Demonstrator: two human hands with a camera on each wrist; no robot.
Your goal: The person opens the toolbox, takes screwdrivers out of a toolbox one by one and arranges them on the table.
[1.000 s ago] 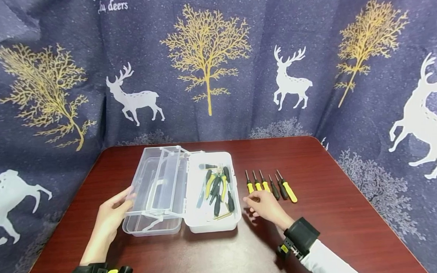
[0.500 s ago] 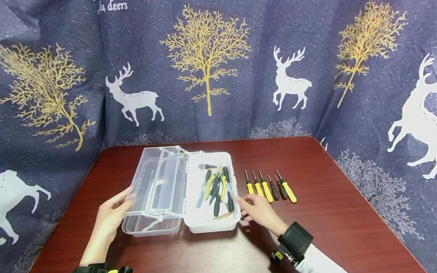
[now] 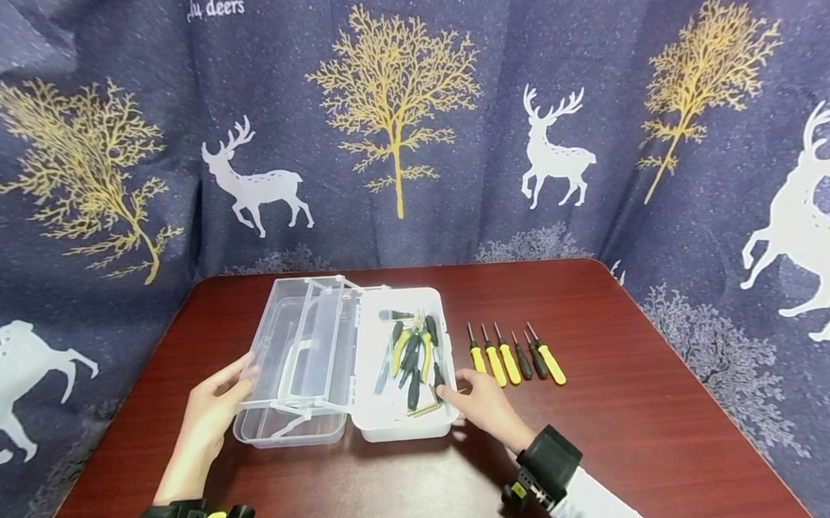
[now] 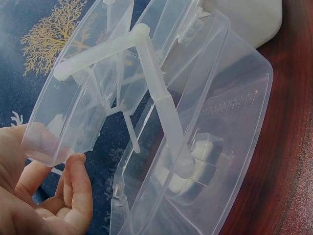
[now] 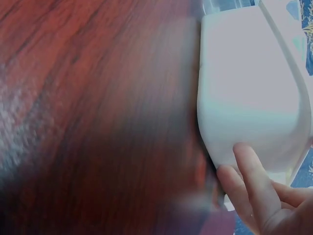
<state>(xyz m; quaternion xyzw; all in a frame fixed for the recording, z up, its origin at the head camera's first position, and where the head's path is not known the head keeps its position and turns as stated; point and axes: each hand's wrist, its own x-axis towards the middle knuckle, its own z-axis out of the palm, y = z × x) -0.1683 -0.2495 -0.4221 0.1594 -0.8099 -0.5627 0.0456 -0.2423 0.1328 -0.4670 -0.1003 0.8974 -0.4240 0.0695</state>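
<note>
A toolbox with a white base (image 3: 387,422) stands with its transparent lid (image 3: 242,433) folded out to the left. My left hand (image 3: 209,411) pinches the outer end of the clear folding tray (image 3: 266,343), thumb and fingers on its edge, as the left wrist view (image 4: 51,161) also shows. My right hand (image 3: 487,403) grips the base's right wall near its front corner, thumb over the rim and fingers (image 5: 252,171) along the outside. Inside the base lie yellow-and-black pliers (image 3: 426,355), several black-handled tools (image 3: 414,389) and brass-coloured hex keys (image 3: 424,408).
Right of the box, several screwdrivers (image 3: 508,363) with yellow or black handles lie in a row, tips pointing away. The dark red wooden table (image 3: 369,493) ends at a hanging patterned curtain (image 3: 456,242). Jointed white arms (image 4: 164,112) link tray and lid.
My right hand has moved left from the table beside the screwdrivers to the box's right wall, its thumb now over the rim. The left hand stays on the tray.
</note>
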